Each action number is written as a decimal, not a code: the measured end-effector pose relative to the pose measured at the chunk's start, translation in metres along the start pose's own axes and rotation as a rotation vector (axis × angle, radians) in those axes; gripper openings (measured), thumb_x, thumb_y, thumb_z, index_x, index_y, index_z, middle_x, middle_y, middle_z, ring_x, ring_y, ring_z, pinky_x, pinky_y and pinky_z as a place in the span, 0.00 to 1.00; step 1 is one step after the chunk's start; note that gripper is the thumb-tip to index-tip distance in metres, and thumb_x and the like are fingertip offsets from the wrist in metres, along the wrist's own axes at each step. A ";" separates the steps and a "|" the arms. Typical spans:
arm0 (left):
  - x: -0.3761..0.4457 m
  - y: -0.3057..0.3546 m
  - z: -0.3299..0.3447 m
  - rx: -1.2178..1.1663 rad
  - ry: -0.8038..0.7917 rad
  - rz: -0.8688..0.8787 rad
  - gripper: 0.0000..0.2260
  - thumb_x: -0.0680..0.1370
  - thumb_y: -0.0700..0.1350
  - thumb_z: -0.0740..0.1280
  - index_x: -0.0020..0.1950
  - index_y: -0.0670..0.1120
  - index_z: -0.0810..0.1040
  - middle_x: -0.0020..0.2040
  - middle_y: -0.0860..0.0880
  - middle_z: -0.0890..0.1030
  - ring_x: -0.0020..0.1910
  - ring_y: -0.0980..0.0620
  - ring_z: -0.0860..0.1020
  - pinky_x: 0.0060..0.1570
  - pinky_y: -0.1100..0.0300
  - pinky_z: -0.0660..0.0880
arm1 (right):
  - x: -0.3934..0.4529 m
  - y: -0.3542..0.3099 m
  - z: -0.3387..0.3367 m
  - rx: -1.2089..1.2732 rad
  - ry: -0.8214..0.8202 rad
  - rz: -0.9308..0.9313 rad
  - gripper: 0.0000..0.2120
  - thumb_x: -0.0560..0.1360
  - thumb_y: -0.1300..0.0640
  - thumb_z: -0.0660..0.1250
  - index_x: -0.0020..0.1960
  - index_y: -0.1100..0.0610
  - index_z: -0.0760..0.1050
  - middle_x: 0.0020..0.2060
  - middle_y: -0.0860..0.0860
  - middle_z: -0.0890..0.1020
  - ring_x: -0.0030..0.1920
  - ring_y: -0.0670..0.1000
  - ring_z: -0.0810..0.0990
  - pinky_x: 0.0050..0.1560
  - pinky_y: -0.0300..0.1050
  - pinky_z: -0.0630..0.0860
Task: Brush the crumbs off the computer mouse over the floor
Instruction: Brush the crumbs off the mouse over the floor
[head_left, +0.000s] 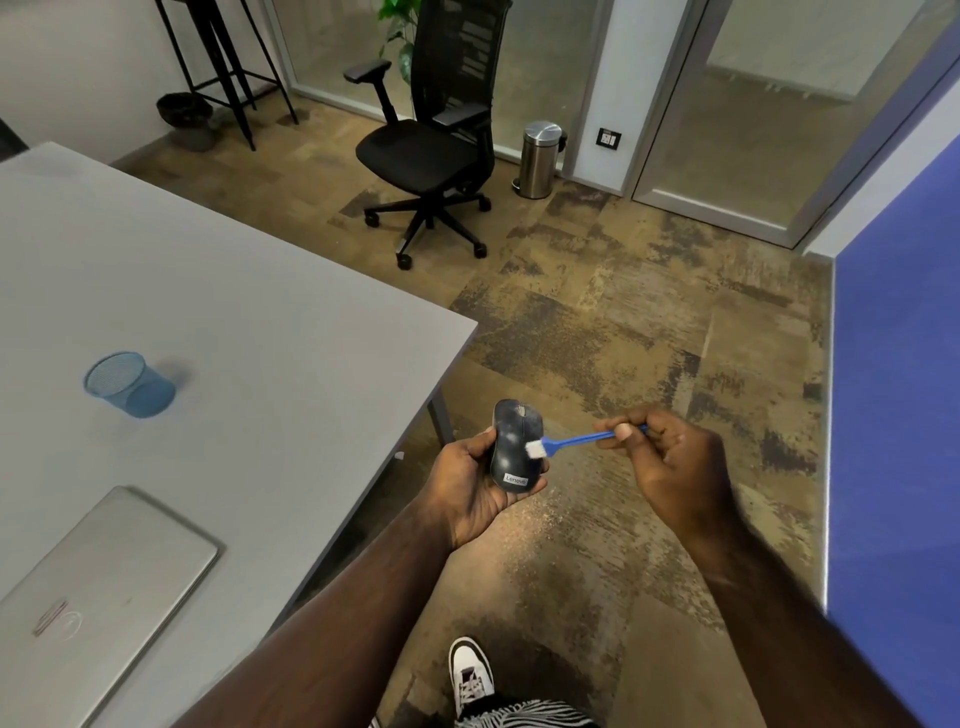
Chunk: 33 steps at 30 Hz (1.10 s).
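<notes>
A dark grey computer mouse (511, 441) with a small label near its lower end rests in my left hand (475, 491), held over the carpeted floor (597, 338) just past the table's corner. My right hand (670, 462) pinches the handle of a small blue brush (576, 441). Its white bristles touch the mouse's right side. Pale crumbs lie scattered on the carpet below the mouse (524, 525).
A grey table (234, 312) fills the left, bearing a blue mesh cup (130, 384) and a closed silver laptop (98, 582). A black office chair (436, 145) and a steel bin (540, 158) stand beyond. A blue partition (898, 415) runs along the right. My shoe (470, 675) is below.
</notes>
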<state>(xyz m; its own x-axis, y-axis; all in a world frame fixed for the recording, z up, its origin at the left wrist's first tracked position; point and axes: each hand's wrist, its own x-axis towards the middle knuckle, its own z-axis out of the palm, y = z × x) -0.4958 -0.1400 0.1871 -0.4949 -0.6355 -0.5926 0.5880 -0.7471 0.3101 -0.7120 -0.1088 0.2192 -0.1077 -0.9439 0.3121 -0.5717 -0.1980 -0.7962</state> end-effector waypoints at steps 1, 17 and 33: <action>0.000 -0.001 0.001 0.005 -0.004 -0.005 0.20 0.82 0.48 0.53 0.66 0.36 0.71 0.59 0.34 0.78 0.51 0.38 0.79 0.49 0.46 0.80 | -0.001 -0.002 0.004 0.004 -0.027 0.000 0.12 0.76 0.67 0.67 0.49 0.51 0.81 0.41 0.39 0.85 0.41 0.39 0.85 0.40 0.34 0.81; -0.009 -0.004 -0.005 0.034 -0.036 -0.044 0.23 0.82 0.48 0.52 0.70 0.35 0.68 0.64 0.32 0.73 0.52 0.37 0.77 0.44 0.47 0.82 | 0.018 -0.008 -0.002 -0.182 -0.049 -0.108 0.11 0.77 0.65 0.67 0.51 0.52 0.82 0.39 0.44 0.86 0.41 0.39 0.85 0.40 0.28 0.78; -0.009 0.001 0.001 -0.015 -0.085 -0.013 0.22 0.82 0.48 0.51 0.69 0.36 0.70 0.66 0.33 0.73 0.54 0.36 0.77 0.49 0.46 0.80 | 0.008 -0.006 -0.009 -0.113 -0.045 -0.180 0.09 0.75 0.67 0.68 0.49 0.55 0.82 0.38 0.44 0.85 0.34 0.33 0.80 0.31 0.25 0.72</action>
<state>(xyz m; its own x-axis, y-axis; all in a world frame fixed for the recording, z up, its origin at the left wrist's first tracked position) -0.4913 -0.1357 0.1933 -0.5549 -0.6403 -0.5312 0.5903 -0.7529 0.2909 -0.7168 -0.1126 0.2316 0.0394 -0.9076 0.4180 -0.6661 -0.3357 -0.6661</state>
